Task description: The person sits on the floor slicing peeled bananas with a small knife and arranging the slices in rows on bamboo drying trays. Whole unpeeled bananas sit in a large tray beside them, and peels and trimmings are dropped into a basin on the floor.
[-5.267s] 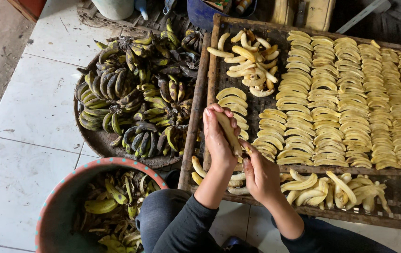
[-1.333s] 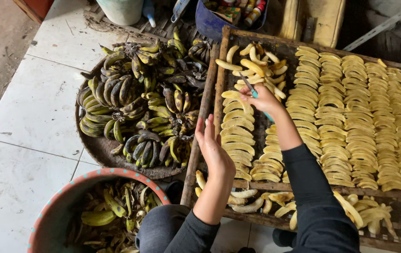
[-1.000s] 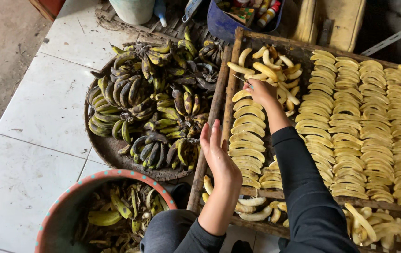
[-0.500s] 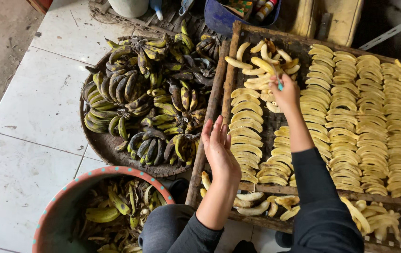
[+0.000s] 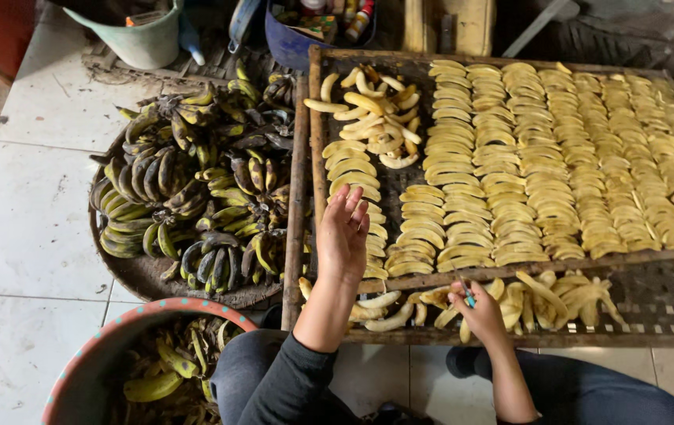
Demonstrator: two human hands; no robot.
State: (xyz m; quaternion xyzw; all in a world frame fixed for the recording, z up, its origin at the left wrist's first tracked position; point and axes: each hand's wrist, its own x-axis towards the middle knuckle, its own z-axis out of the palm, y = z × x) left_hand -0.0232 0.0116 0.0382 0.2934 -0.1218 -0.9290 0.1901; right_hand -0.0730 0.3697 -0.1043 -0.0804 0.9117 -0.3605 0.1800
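Two hands of ours over the drying rack.
Our left hand hovers flat, fingers loosely spread, above flattened banana rows; our right hand pinches a thin blue tool among peeled bananas on the near edge.

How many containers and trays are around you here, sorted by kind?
Woven drying rack with peeled bananas: 1
Round flat basket of unpeeled bananas: 1
Red-rimmed basin of peels: 1
Pale green bucket: 1
Blue tub: 1
Total: 5
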